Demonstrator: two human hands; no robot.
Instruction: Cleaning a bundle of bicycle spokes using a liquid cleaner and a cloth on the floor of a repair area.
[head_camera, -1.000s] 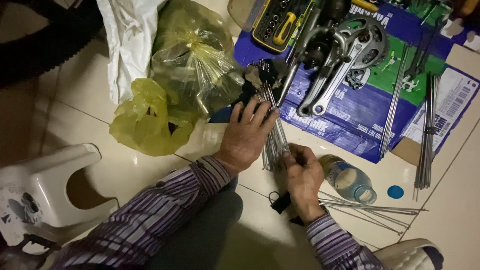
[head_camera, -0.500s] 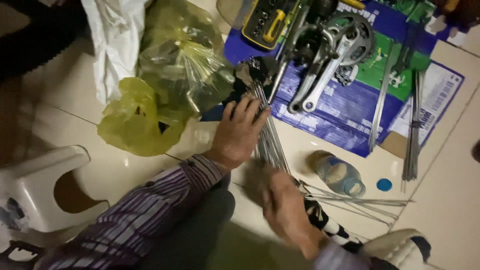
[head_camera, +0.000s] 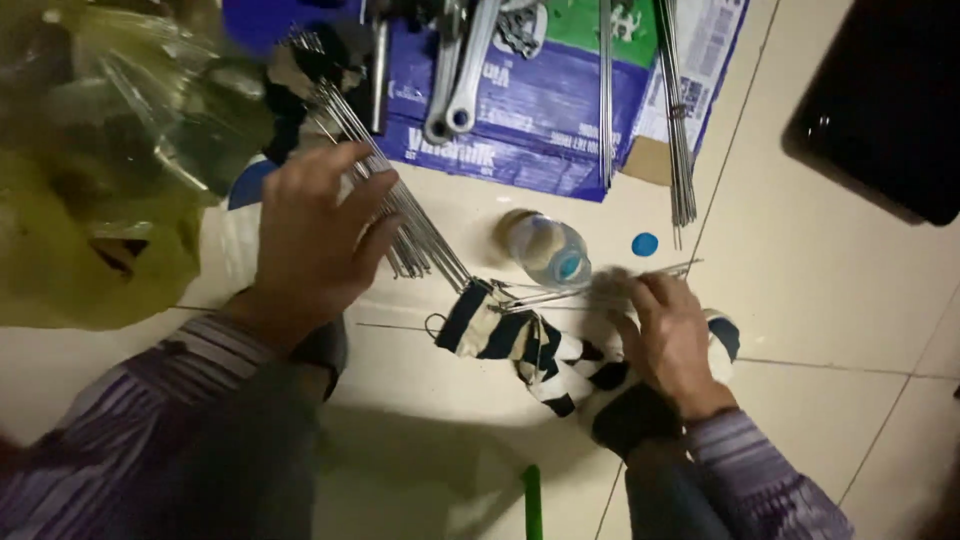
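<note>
Nearest the camera, two striped purple sleeves (head_camera: 130, 400) reach out over a pale tiled floor (head_camera: 830, 290), and a green stick (head_camera: 532, 500) pokes up at the lower edge. Between the arms a foot in a dark-and-white striped sock (head_camera: 530, 350) rests on the tiles. The right hand (head_camera: 668, 335) lies just past the sock, its fingers curled narrow around the ends of a few thin metal spokes (head_camera: 600, 290) that lie flat on the floor and cross the sock's toe. The left hand (head_camera: 315, 235) is spread wide, palm down, its fingers resting on a thick bundle of spokes (head_camera: 405, 215) that slants from upper left down towards the sock. Just beyond the right hand a clear plastic bottle (head_camera: 545, 248) lies on its side, with a small blue cap (head_camera: 645, 244) loose beside it. To the left a crumpled yellow-green plastic bag (head_camera: 90, 200) sits near the left hand. Farther off, a flattened blue cardboard box (head_camera: 530, 130) carries silver crank arms (head_camera: 465, 70) and more long spokes (head_camera: 675, 110). A dark object (head_camera: 890, 120) fills the far right corner
</note>
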